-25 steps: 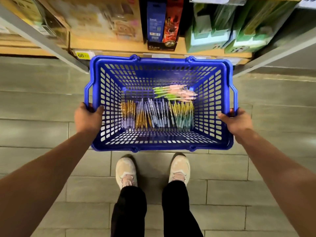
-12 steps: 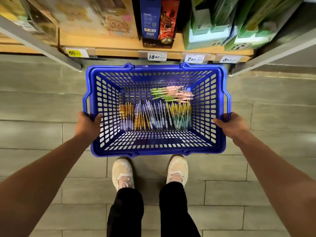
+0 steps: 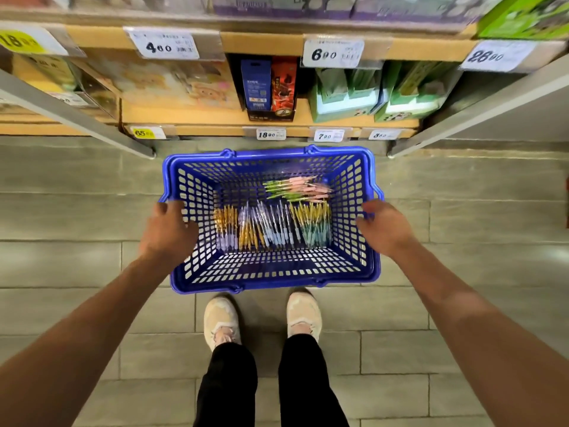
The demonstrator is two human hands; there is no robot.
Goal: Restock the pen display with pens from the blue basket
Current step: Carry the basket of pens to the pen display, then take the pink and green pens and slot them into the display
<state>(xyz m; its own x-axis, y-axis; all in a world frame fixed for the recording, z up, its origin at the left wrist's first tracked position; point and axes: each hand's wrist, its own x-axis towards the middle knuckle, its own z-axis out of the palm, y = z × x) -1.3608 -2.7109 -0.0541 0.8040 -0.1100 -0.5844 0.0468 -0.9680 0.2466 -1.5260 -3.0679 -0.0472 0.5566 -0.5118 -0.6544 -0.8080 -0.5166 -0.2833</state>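
The blue basket (image 3: pixel 374 241) rests low on the tiled floor in front of my feet. Rows of pens (image 3: pixel 271 226) lie on its bottom: gold and lilac at the left, pale blue in the middle, yellow and teal at the right. A pink and green bundle (image 3: pixel 297 188) lies crosswise behind them. My left hand (image 3: pixel 167 231) hovers over the left rim with loose fingers. My right hand (image 3: pixel 383 226) hovers over the right rim, fingers apart. Both hands are blurred and hold nothing. No pen display is in view.
Wooden shelves (image 3: pixel 212 117) with boxed goods and price tags rise just behind the basket. Grey metal uprights (image 3: pixel 92 126) slant down on both sides of it. My two shoes (image 3: pixel 221 322) stand close to the basket's near edge.
The basket has gone down and away from me to the floor. Both hands have come off its side rims and opened. The view has tilted up, showing more shelf.
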